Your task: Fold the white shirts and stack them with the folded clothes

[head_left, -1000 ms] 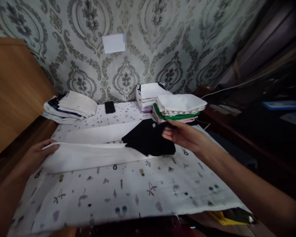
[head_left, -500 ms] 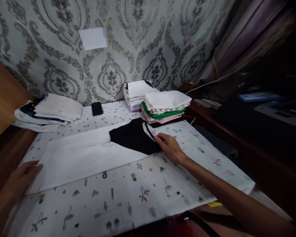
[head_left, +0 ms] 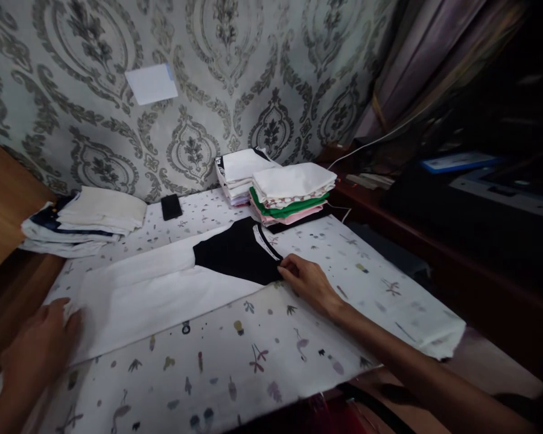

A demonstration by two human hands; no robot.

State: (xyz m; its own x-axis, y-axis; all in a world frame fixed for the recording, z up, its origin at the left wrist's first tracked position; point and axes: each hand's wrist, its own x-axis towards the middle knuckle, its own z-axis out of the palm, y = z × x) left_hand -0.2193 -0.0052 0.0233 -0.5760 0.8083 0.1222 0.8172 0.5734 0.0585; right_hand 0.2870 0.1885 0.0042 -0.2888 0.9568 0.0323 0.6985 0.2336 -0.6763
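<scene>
A white shirt with a black upper part (head_left: 163, 283) lies folded into a long strip across the patterned cloth. At its black neck end, my right hand (head_left: 305, 280) pinches the edge between thumb and fingers. The opposite, white end is at my left hand (head_left: 45, 337), which is blurred by motion; its thumb and fingers are at the fabric's edge, and whether they grip it is unclear.
Folded clothes (head_left: 294, 187) are piled at the back right beside another white stack (head_left: 242, 172). A black phone (head_left: 171, 207) lies near the wall, right of a left-hand pile (head_left: 102, 211). A white cable (head_left: 380, 140) runs at the right.
The view has shifted slightly. My left hand has moved and is now blurred at the white end of the shirt. My right hand keeps its pinch on the black end.
</scene>
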